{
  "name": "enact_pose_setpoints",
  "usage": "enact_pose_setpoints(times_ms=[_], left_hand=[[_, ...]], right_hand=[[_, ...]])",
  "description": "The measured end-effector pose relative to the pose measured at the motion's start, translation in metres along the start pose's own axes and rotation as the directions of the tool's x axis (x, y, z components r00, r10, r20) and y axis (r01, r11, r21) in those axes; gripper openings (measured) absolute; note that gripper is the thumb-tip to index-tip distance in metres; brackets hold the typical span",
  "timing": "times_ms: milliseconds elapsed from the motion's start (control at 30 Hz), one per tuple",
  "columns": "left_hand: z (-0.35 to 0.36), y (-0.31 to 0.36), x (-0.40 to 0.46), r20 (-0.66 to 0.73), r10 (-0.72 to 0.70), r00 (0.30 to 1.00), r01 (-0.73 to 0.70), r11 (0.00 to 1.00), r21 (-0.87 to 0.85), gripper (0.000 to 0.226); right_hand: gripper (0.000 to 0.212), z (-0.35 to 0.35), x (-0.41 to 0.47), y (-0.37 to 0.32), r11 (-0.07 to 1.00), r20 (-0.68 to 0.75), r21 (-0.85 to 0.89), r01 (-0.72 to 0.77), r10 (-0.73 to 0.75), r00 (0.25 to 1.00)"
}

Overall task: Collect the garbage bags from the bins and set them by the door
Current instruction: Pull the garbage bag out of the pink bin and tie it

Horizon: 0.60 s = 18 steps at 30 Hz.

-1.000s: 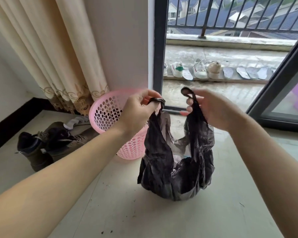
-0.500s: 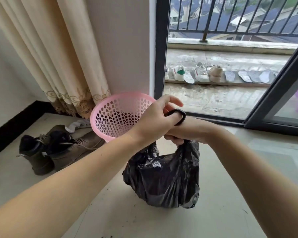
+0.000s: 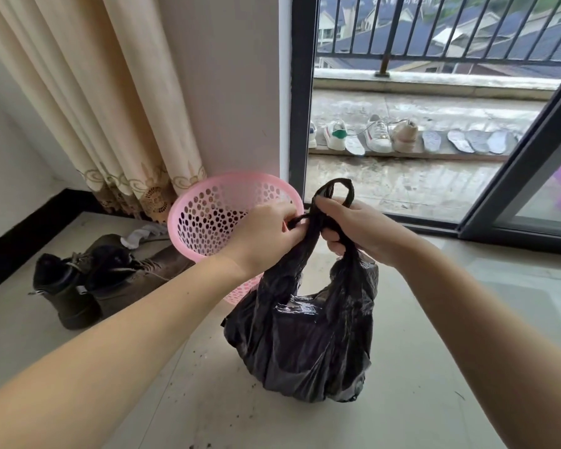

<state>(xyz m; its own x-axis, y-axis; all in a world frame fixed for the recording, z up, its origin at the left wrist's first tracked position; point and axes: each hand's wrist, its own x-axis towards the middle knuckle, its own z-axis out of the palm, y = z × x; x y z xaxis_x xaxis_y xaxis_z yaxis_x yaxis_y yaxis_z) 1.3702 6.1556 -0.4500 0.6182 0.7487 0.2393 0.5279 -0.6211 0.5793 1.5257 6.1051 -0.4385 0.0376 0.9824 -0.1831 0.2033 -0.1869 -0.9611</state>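
Garbage bag (image 3: 305, 335) handles pinched by both hands, left (image 3: 266, 234) & right (image 3: 360, 231), arms outstretched.

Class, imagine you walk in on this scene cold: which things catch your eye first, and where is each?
First, the black garbage bag in the centre, resting on the floor, its handles gripped by the left hand and right hand. Just behind it stands a pink perforated bin, beside the curtain. Dark boots lie at the left.

Hands uncrossed: left hand (image 3: 266, 234) pulled one bag (image 3: 305, 335) handle left, right hand (image 3: 353, 228) kept the other, its loop now poking above. Bag mouth, open a second ago, got cinched shut.
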Motion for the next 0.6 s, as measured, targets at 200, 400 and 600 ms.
enact_pose_setpoints(times_ms=[200, 400, 600], left_hand=[[-0.003, 0.010, -0.003, -0.247, 0.071, 0.966, -0.109, 0.984, -0.142, 0.033], [-0.011, -0.005, 0.007, 0.119, -0.290, 0.950, 0.294, 0.693, -0.658, 0.015], [0.019, -0.014, -0.011, 0.481, -0.043, 0.876, 0.269, 0.871, -0.412, 0.012]], right_hand=[[0.024, 0.005, 0.005, 0.009, 0.999, 0.063, -0.030, -0.018, 0.020, 0.998], [0.019, 0.001, 0.006, 0.017, 0.952, 0.165, 0.271, -0.142, 0.100, 0.981], [0.028, -0.015, -0.001, 0.019, 0.895, 0.301, 0.408, -0.182, 0.056, 0.952]])
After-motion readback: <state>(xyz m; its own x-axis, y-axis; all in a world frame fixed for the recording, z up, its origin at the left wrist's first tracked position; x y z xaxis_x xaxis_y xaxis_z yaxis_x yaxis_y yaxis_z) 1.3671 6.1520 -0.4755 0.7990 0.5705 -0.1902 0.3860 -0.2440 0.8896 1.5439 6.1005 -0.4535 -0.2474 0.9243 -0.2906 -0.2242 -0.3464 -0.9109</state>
